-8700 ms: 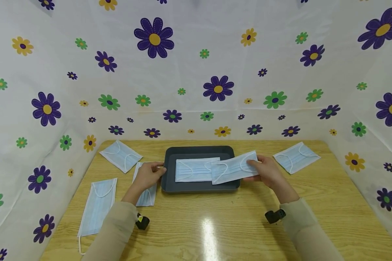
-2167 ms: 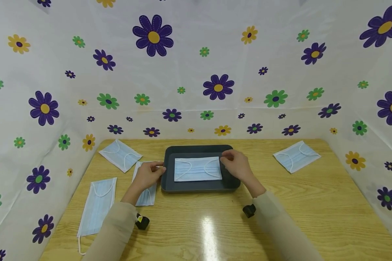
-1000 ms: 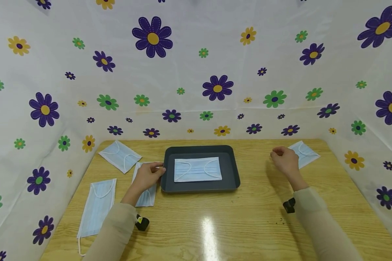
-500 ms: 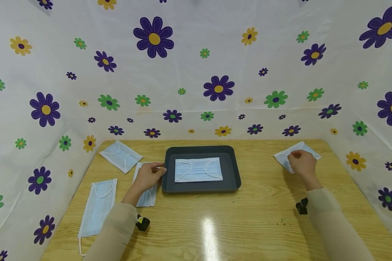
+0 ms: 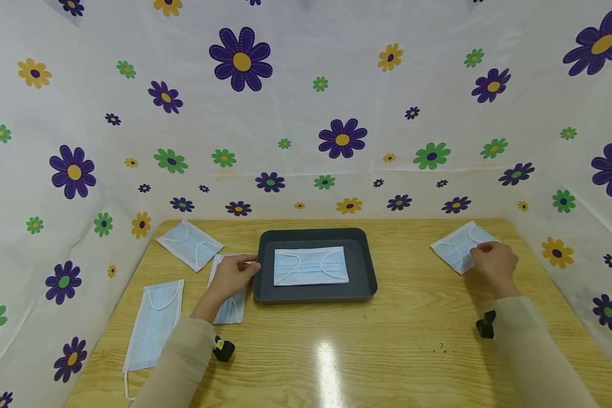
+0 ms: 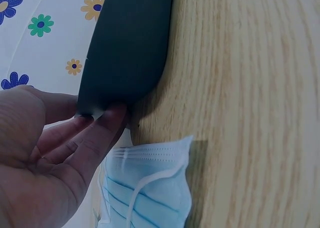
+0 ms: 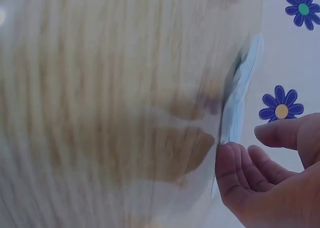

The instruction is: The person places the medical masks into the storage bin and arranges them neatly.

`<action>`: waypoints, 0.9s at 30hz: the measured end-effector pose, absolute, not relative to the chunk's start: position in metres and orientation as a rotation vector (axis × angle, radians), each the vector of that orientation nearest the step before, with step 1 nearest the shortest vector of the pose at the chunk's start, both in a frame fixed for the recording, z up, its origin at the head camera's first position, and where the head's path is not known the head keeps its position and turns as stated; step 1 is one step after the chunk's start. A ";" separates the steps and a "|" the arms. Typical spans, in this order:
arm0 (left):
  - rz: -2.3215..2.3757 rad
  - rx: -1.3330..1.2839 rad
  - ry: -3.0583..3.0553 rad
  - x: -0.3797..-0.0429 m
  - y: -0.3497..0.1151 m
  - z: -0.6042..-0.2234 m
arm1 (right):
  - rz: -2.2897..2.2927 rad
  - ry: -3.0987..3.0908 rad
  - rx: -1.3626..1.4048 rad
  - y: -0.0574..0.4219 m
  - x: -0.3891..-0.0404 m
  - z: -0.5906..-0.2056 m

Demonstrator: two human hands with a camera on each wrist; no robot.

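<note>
My left hand point(image 5: 230, 277) pinches the left end of a dark grey tray point(image 5: 313, 296), its thumb and fingertips at the wall in the left wrist view. Inside the tray, a pale blue face mask point(image 5: 311, 266) lies flat with its white ear loops folded over it. At the table's right, my right hand point(image 5: 494, 263) is at the near right edge of another face mask point(image 5: 451, 247). In the right wrist view its fingertips point(image 7: 229, 150) meet that mask's edge low at the tabletop, while the thumb stays apart from them.
A face mask point(image 5: 230, 313) lies partly under my left hand, beside the tray. Two more lie at the left: one mask point(image 5: 188, 243) at the back, another mask point(image 5: 153, 326) nearer me with a loop hanging out. A flower-printed curtain point(image 5: 296, 113) rises behind the wooden table point(image 5: 387, 351).
Earlier my right hand brought a face mask to the tray, where it was laid over the one there. The hand then left the tray and moved right to the far-right mask. My left hand stayed put.
</note>
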State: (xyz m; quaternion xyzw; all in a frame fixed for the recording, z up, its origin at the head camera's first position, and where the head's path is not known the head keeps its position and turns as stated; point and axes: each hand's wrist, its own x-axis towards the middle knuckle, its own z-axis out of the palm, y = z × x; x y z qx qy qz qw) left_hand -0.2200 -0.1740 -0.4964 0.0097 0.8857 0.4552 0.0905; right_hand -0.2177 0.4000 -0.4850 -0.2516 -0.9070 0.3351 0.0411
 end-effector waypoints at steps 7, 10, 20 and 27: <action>1.363 0.037 2.632 -0.220 -0.173 -0.497 | 1.023 -2.777 -0.924 0.405 -0.214 -0.483; 1.363 0.033 2.629 -0.219 -0.172 -0.496 | 1.031 -2.775 -0.953 0.407 -0.211 -0.483; 1.362 0.028 2.632 -0.218 -0.172 -0.495 | 0.906 -2.836 -0.931 0.417 -0.209 -0.487; 1.370 0.039 2.630 -0.219 -0.172 -0.497 | 0.892 -2.904 -0.988 0.416 -0.209 -0.485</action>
